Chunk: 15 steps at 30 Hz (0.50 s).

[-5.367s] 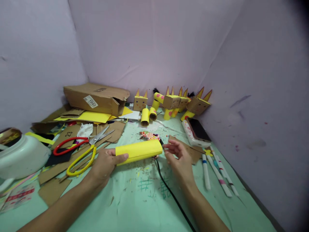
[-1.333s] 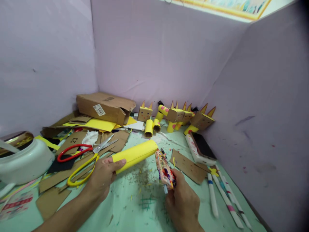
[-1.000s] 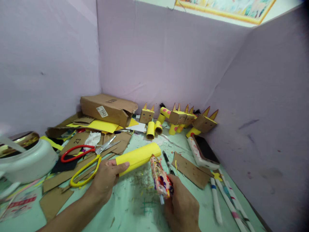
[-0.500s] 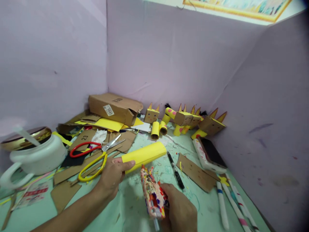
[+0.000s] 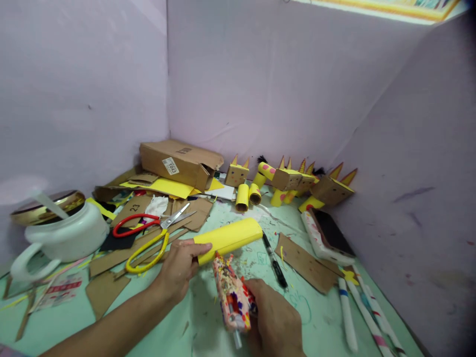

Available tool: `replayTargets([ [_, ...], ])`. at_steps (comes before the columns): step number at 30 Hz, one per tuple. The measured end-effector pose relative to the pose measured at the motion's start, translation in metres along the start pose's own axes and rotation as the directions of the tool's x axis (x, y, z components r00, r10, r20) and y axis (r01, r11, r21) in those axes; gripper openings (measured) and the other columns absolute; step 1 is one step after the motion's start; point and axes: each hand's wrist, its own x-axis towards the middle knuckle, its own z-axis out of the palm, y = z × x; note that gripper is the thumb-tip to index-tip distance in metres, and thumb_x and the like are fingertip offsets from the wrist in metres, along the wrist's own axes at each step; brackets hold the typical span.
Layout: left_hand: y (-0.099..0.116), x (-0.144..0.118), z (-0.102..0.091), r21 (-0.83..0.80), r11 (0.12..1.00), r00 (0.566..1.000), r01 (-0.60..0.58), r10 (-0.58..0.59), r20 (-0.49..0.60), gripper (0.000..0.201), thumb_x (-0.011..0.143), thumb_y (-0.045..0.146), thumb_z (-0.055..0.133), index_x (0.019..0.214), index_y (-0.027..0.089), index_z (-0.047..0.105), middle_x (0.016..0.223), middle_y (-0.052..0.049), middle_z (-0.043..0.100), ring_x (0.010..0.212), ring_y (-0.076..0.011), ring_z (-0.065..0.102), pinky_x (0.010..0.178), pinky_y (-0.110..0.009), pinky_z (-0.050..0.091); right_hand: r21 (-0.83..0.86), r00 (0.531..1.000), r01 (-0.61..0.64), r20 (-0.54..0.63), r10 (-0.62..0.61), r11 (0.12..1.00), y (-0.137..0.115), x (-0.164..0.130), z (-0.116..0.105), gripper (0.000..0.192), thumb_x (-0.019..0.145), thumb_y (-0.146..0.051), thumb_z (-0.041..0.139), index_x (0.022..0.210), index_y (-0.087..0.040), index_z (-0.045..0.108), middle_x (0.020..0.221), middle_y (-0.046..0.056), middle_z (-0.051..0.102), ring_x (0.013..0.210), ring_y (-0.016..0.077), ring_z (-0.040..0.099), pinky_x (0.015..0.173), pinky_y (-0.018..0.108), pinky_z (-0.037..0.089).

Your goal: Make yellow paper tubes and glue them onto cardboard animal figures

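My left hand grips one end of a yellow paper-covered tube, thumb on top. In my right hand is a glue gun splashed with many colours, a clear glue stick poking from its back end. Its orange nozzle points at the tube's lower edge, close to my left thumb; whether it touches cannot be made out. The right fingers wrap round the handle, mostly hidden. Left of the tube lie scissors with one red and one yellow handle. A black pen is just right of the tube.
A cardboard box and cardboard scraps lie left, beside a white mug. Small yellow tubes and eared cardboard heads stand at the back. A phone, cardboard strip and white sticks are right.
The glue gun's nozzle has shifted slightly left along the tube's lower edge, nearer my left thumb. The whole view has moved a little. Both hands keep their holds.
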Motion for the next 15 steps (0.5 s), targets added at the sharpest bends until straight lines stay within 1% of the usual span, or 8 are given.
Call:
replayTargets([
  [2,-0.0004,0.0012,-0.0006,0.002,1.000,1.000,-0.010,0.010,0.008,0.021,0.050,0.018,0.072,0.046,0.013,0.052,0.040,0.004,0.044,0.033,-0.0037,0.033,0.033,-0.018,0.018,0.018,1.000,0.020,-0.011,-0.020,1.000,0.0003,0.0004,-0.0001,0.024,0.082,-0.024,0.035,0.099,-0.021,0.053,0.072,0.003,0.064,0.060,0.0166,0.059,0.055,0.025,0.038],
  [4,-0.0006,0.0027,-0.0016,0.005,1.000,1.000,-0.017,0.016,0.025,0.021,0.051,0.018,0.071,0.047,0.013,0.052,0.038,0.006,0.040,0.031,-0.0023,0.027,0.032,-0.018,0.014,0.018,1.000,-0.019,-0.017,0.019,1.000,0.0011,0.0008,-0.0009,0.023,0.082,-0.025,0.037,0.098,-0.021,0.053,0.073,0.003,0.064,0.058,0.0156,0.059,0.054,0.024,0.038],
  [6,-0.0006,0.0040,-0.0026,0.007,1.000,0.999,-0.007,0.007,0.040,0.021,0.053,0.018,0.071,0.047,0.013,0.051,0.036,0.007,0.037,0.030,-0.0012,0.021,0.032,-0.018,0.010,-0.015,0.997,-0.075,-0.014,0.075,0.997,0.0019,0.0010,-0.0018,0.021,0.082,-0.025,0.038,0.096,-0.021,0.054,0.072,0.002,0.064,0.055,0.0149,0.058,0.052,0.024,0.037],
  [9,-0.0001,0.0049,-0.0032,0.007,1.000,0.999,0.014,-0.014,0.048,0.022,0.054,0.018,0.070,0.046,0.014,0.050,0.035,0.008,0.034,0.030,-0.0006,0.018,0.032,-0.018,0.008,-0.076,0.996,-0.090,-0.030,0.088,0.993,0.0025,0.0011,-0.0030,0.021,0.083,-0.025,0.037,0.095,-0.021,0.054,0.072,0.002,0.064,0.054,0.0156,0.059,0.052,0.024,0.039],
  [13,0.0010,0.0039,-0.0024,0.007,0.999,0.998,0.034,-0.034,0.045,0.020,0.054,0.017,0.069,0.047,0.013,0.051,0.036,0.006,0.038,0.030,-0.0006,0.019,0.031,-0.018,0.008,-0.077,0.997,-0.063,-0.051,0.059,0.995,0.0017,0.0013,-0.0049,0.021,0.084,-0.026,0.039,0.096,-0.020,0.054,0.077,0.004,0.067,0.055,0.0156,0.060,0.052,0.024,0.041],
  [15,0.0017,0.0028,-0.0017,0.003,0.999,0.998,0.040,-0.040,0.043,0.018,0.054,0.017,0.069,0.049,0.013,0.052,0.038,0.004,0.043,0.031,-0.0014,0.024,0.031,-0.018,0.012,-0.053,0.997,-0.040,-0.070,0.037,0.998,0.0012,0.0016,-0.0058,0.022,0.083,-0.025,0.041,0.099,-0.019,0.054,0.086,0.007,0.068,0.062,0.0161,0.064,0.054,0.023,0.044],
])
